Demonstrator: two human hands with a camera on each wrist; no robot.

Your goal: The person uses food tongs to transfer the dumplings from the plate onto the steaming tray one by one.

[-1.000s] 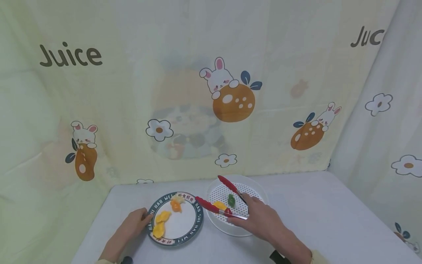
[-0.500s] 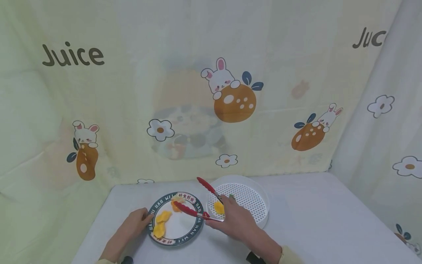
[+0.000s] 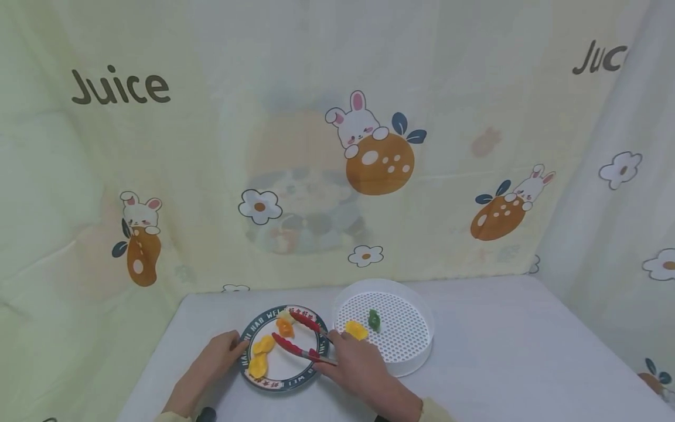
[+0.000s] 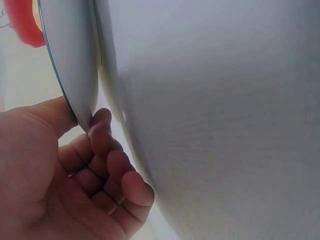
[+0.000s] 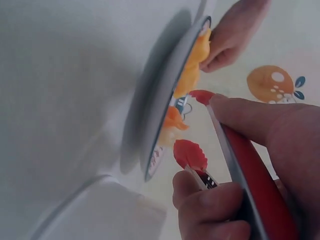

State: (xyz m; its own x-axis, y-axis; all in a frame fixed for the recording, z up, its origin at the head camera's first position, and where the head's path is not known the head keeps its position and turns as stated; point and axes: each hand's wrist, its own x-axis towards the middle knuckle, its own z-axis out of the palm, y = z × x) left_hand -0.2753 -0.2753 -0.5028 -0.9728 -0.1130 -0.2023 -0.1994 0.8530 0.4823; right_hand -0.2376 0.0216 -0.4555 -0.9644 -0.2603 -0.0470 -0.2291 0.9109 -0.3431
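Observation:
My left hand pinches the left rim of a round plate. In the left wrist view the thumb lies over the rim and curled fingers sit beneath. My right hand grips red-tipped metal tongs. The tongs' arms are spread above the plate's right half, their tips near an orange dumpling-like piece; nothing shows between them. Yellow pieces lie along the plate's left side, and a pale piece lies by the orange one.
Right of the plate stands a white round steamer tray with a perforated floor. It holds a yellow piece and a green piece. A printed curtain hangs behind the white-covered table.
My right hand has carried the tongs leftward from over the steamer tray to over the plate. The left hand keeps its hold on the rim. The pieces look unmoved.

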